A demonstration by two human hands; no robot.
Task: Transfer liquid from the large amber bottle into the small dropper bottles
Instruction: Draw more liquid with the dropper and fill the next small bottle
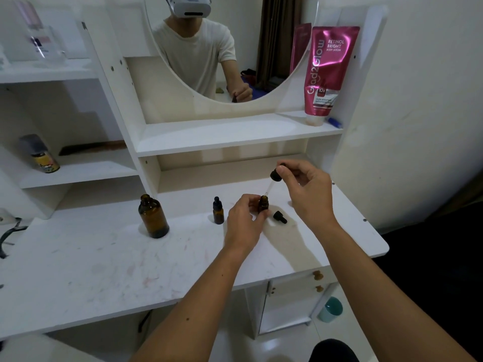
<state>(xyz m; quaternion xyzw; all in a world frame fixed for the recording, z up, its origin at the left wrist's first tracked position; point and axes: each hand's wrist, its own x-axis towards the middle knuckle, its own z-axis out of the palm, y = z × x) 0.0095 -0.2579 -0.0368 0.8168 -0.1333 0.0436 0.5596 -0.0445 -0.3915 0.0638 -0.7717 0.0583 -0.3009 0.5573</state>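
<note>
**Dropper poised over small open bottle**

On the white tabletop, the left hand curls thumb and fingers round a small open amber bottle, standing upright. The right hand pinches a dropper by its bulb, glass tip at the bottle's mouth. A loose dropper cap lies just beside. Left stand a capped dropper bottle and the uncapped large amber bottle. Beyond, a pink tube leans on the shelf.
</note>
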